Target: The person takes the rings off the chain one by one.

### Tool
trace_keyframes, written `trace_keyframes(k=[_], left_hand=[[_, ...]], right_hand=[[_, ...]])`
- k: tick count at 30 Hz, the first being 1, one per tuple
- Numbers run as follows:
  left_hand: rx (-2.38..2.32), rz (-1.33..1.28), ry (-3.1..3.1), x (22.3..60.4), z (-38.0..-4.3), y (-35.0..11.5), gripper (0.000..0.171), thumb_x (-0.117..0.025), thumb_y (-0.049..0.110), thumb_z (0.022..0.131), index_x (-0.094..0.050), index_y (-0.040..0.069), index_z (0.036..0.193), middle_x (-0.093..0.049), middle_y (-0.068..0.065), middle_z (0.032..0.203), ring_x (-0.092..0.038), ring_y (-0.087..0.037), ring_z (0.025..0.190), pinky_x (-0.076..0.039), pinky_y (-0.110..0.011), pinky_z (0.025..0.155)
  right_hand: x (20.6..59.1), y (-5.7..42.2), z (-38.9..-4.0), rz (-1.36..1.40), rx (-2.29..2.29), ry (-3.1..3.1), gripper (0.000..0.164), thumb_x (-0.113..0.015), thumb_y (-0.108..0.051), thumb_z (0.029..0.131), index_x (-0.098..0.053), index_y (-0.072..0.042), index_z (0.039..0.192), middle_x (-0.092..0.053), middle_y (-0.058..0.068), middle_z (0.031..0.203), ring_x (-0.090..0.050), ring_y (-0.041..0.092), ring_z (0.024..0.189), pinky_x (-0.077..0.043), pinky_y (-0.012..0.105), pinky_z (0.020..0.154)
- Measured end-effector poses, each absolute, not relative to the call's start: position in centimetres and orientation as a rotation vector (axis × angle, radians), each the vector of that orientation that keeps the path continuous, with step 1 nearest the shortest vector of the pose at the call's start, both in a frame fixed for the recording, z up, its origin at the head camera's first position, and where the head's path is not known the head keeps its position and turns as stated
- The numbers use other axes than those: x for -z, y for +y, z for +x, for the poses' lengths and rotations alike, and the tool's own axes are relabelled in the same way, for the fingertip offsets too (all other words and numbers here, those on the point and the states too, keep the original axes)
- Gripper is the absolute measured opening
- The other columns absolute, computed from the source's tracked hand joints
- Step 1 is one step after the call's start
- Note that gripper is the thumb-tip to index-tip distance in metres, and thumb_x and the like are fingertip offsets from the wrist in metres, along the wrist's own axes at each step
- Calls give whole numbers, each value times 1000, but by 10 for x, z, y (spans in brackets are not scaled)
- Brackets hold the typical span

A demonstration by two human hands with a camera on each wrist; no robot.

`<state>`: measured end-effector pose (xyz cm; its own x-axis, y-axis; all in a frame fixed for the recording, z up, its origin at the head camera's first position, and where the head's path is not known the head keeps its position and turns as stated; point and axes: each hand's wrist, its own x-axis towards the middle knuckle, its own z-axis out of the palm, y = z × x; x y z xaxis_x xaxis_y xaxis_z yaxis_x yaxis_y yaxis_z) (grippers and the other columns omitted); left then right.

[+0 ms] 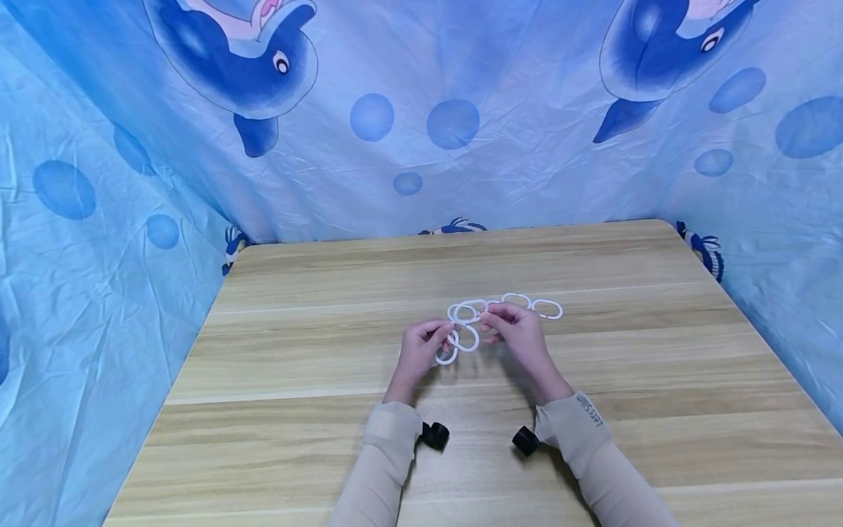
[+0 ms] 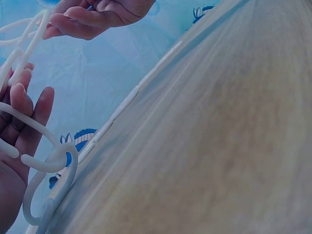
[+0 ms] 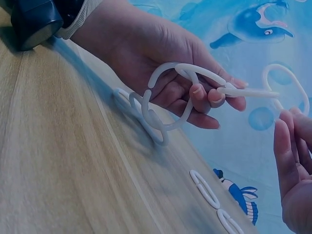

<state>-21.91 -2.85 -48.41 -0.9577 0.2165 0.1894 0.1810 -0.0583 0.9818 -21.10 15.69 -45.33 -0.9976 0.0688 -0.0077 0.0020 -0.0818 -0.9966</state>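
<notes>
White oval plastic rings, each with a small gap, hang linked together between both hands above the table. My left hand (image 1: 420, 350) pinches one ring (image 1: 478, 339) of this chain between thumb and fingers. More linked rings (image 3: 189, 117) dangle below its palm toward the wood in the right wrist view. Facing it, my right hand (image 1: 523, 338) pinches another ring (image 3: 292, 75) at the far end of the held part, fingertips at its edge. In the left wrist view, the rings (image 2: 74, 163) nearest the camera partly cover the left palm.
Further white rings (image 1: 560, 310) lie flat in a row on the wooden table (image 1: 296, 439), beyond and right of the right hand. Black wrist cameras (image 1: 436, 436) sit at both cuffs. A blue curtain (image 1: 316, 183) with dolphins hangs round the table's back and sides.
</notes>
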Motion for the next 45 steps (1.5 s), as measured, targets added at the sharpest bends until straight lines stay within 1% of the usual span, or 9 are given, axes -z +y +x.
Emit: trace_keyframes(k=[3,7,15,21,23,27,31,36,45], left_hand=[[-2220,443,2139,484,-219,-28,20,-60,1,93,-66,-17,96,-68,-29,83,-53,-3,56,-46,-12,52],[-2212,438,2148,484,-219,-29,20,-60,1,93,-66,-18,97,-67,-26,81,-54,-2,55,-46,-12,51],[-2218,455,2148,484,-218,-29,21,-60,1,93,-65,-19,97,-66,-29,81,-53,-2,55,-46,-12,51],[-2200,458,2158,483,-218,-28,19,-59,1,93,-67,-15,97,-68,-30,85,-54,-3,56,-47,-13,52],[-2205,474,2164,483,-219,-28,19,-59,1,93,-67,-16,97,-67,-33,87,-54,-3,56,-47,-12,52],[-2215,499,2168,484,-220,-28,19,-59,0,93,-67,-17,97,-65,-37,88,-53,-1,56,-46,-12,52],[-2215,481,2170,485,-220,-29,19,-59,1,93,-67,-17,97,-66,-36,88,-53,-1,55,-46,-12,52],[-2211,443,2164,483,-219,-29,19,-60,0,93,-66,-17,97,-66,-36,88,-53,-1,55,-46,-12,51],[-2182,433,2133,462,-209,-29,19,-58,-3,93,-63,-21,98,-64,-38,87,-54,-2,56,-47,-12,53]], right_hand=[[453,157,-211,-109,-2282,-2081,24,-66,3,87,-61,18,105,-69,-12,75,-65,5,63,-60,25,55],[454,158,-212,-122,-2274,-2080,23,-69,1,86,-62,16,102,-69,-9,75,-66,9,64,-60,26,56],[455,163,-213,-147,-2264,-2115,25,-70,-2,86,-63,14,104,-70,-12,76,-68,11,68,-60,25,58],[452,170,-213,-194,-2239,-2098,35,-73,-7,84,-61,17,107,-71,-5,80,-65,7,66,-60,24,58],[452,173,-214,-200,-2239,-2093,28,-74,-8,84,-66,11,103,-70,-3,80,-65,7,66,-60,24,58],[454,181,-214,-215,-2232,-2101,6,-73,-7,85,-69,-7,89,-68,-8,76,-66,8,67,-60,23,58],[458,190,-215,-241,-2215,-2109,13,-71,-5,86,-69,-17,81,-67,-12,72,-66,8,66,-59,21,57],[459,201,-215,-283,-2225,-2088,18,-69,-3,87,-68,-19,79,-67,-13,68,-65,5,63,-58,19,56],[462,221,-212,-407,-2191,-2129,8,-69,-7,88,-68,-15,85,-66,-13,69,-64,3,61,-58,17,57]])
